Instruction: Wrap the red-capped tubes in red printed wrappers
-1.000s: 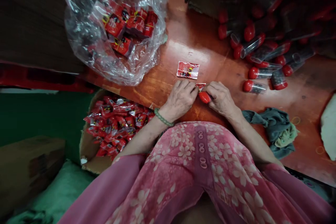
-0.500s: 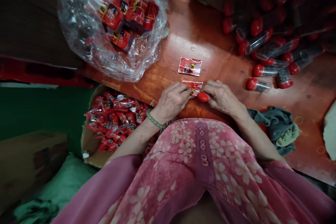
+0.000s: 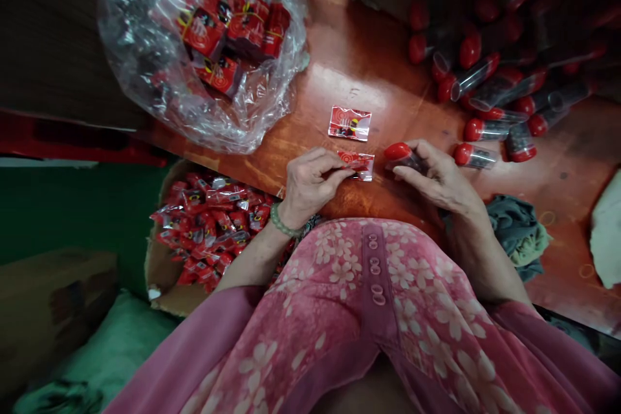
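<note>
My left hand (image 3: 315, 182) pinches the left end of a small red printed packet (image 3: 365, 167) just above the table's near edge. In my right hand (image 3: 444, 174) is a clear tube with a rounded red cap (image 3: 398, 151), its cap pointing left toward the packet but apart from it. The fingers wrap the tube's body, so most of it is hidden. Beyond my hands a second red packet (image 3: 350, 123) lies flat on the wooden table (image 3: 317, 197).
A clear plastic bag (image 3: 276, 103) with banded red bundles lies at the back left. Many red-capped tubes (image 3: 478, 155) are heaped at the right. A cardboard box (image 3: 162, 297) of filled red packets stands lower left. A dark cloth (image 3: 512, 223) lies right of my arm.
My right hand has moved right and slightly up with the red-capped tube, away from the packet. My left hand stays on the packet with its fingers a little more spread.
</note>
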Motion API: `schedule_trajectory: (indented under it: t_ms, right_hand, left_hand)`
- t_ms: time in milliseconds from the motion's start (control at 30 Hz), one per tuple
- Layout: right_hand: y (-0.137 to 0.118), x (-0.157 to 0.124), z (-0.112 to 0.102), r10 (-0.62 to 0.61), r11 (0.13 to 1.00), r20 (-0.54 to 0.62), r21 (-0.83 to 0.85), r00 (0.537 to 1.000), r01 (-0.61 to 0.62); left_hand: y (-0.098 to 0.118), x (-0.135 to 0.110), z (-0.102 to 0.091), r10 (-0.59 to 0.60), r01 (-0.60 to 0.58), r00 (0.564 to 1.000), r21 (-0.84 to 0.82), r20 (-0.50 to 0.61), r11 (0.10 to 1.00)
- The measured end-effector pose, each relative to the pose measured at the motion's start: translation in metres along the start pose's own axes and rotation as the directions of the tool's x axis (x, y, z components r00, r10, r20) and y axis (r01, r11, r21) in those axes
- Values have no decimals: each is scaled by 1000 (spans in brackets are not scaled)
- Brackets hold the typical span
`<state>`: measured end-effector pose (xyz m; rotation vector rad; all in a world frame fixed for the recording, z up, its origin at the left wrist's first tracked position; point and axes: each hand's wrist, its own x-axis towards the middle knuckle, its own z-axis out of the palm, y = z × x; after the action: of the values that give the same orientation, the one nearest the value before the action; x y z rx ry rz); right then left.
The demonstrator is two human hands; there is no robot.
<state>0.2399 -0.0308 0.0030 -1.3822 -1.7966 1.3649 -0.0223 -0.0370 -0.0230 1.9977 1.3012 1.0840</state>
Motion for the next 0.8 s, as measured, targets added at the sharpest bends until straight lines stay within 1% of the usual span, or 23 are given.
schedule_trajectory:
  t_ms: [100, 167, 300, 367, 533, 667, 800]
  right_hand:
    - [-12, -4, -4, -9, 1000, -57, 30, 998, 11]
    - [-24, -5, -5, -60, 997, -66, 33, 996, 63]
    - [-38, -3, -3, -202, 979, 26, 0, 979, 202]
    - [-40, -2, -3, -221, 973, 73, -51, 973, 225]
    - [-42, -2, -7, -154, 957, 211, -210, 965, 199]
    - [-44, 2, -10, -105, 930, 320, -303, 941, 207]
    - [-43, 8, -13, -53, 912, 389, -356, 920, 203]
  left_hand:
    - [6, 2, -2, 40, -40, 999, -23, -22, 999]
    - [11, 3, -4, 86, -86, 996, -13, -15, 996]
    - [17, 5, -7, 148, -148, 989, -13, 13, 989]
    - [20, 5, -7, 153, -152, 988, -24, 38, 988]
    - [21, 4, -7, 124, -122, 983, -28, 137, 992]
    - [19, 2, -4, 101, -102, 972, -6, 211, 995]
    - [16, 0, -1, 91, -99, 960, 17, 264, 995]
